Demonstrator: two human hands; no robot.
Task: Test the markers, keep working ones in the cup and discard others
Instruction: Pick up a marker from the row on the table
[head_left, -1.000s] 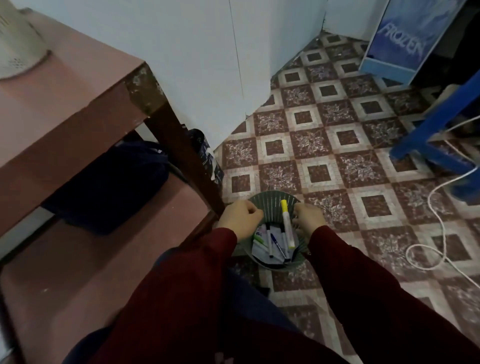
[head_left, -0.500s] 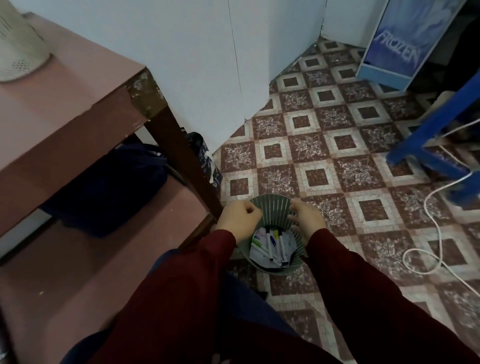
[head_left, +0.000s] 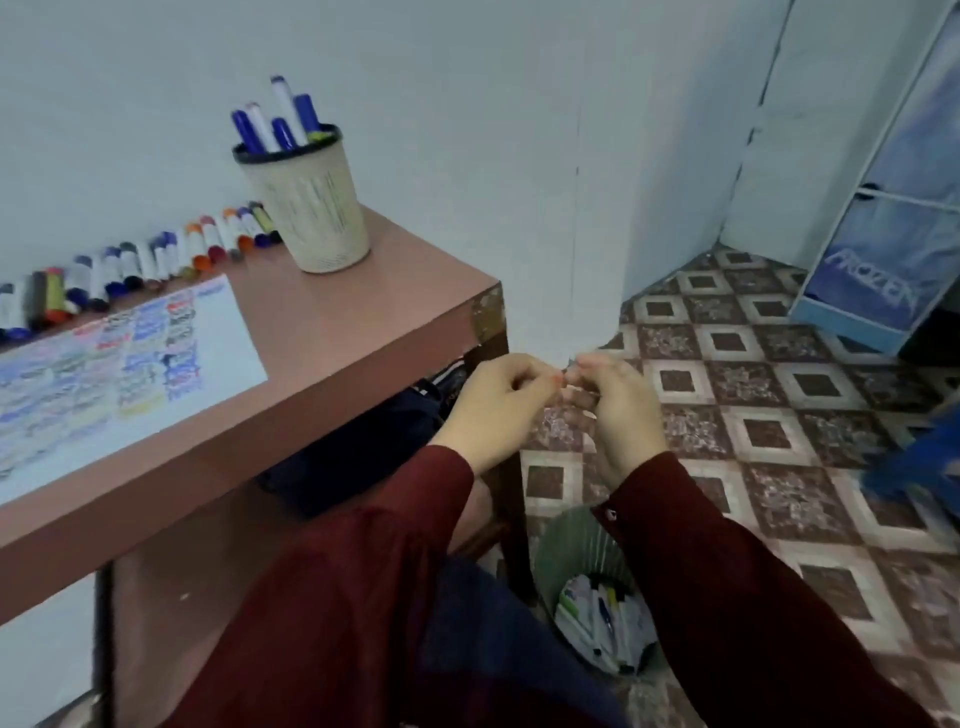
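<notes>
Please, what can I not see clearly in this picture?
- Head view: whether left hand and right hand pinch anything; curled fingers and blur hide it.
- The bin: the right sleeve covers part.
- The row of markers: cut by the left edge.
- The cup: its wall hides the lower parts of its markers.

A dark bag (head_left: 358, 447) sits under the pink table (head_left: 363, 317); a Frozen cabinet (head_left: 878, 270) stands on patterned tiles (head_left: 769, 431).
</notes>
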